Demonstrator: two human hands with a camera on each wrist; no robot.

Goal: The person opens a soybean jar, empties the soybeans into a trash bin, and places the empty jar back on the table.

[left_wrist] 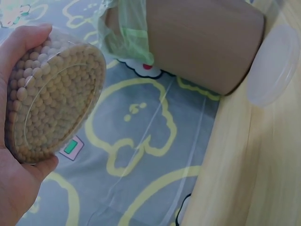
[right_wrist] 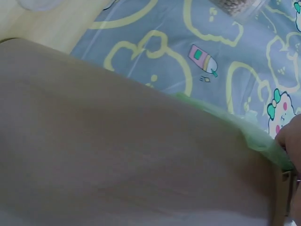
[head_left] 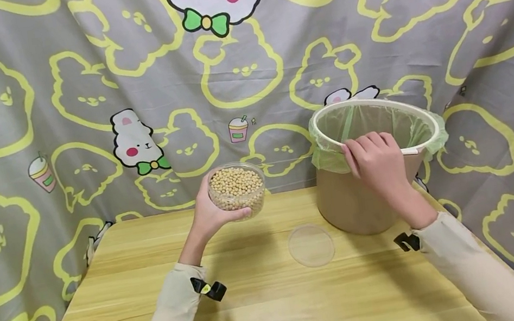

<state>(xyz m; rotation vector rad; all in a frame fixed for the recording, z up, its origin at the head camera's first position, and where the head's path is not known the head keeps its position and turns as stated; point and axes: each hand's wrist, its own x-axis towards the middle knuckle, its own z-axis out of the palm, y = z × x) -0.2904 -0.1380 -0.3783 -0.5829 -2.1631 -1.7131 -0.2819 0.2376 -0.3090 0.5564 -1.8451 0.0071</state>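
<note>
My left hand point(head_left: 211, 208) holds up a clear round tub point(head_left: 256, 207) of dried soybeans point(head_left: 236, 181), fingers and thumb wrapped about its side. The tub has no lid on and tilts a little; in the left wrist view its bean-packed base point(left_wrist: 66, 101) shows. On the right, my right hand point(head_left: 378, 162) grips the near rim of a brown trash bin point(head_left: 356, 201), its fingers hooked over the white ring point(head_left: 372, 103). A pale green bag point(head_left: 328, 158) lines the bin and folds over the outside. The bin leans slightly.
A clear round lid point(head_left: 311, 245) lies flat on the wooden table point(head_left: 257, 303) between the tub and the bin. Close behind the table hangs a grey patterned curtain point(head_left: 127, 80), which also runs along both sides.
</note>
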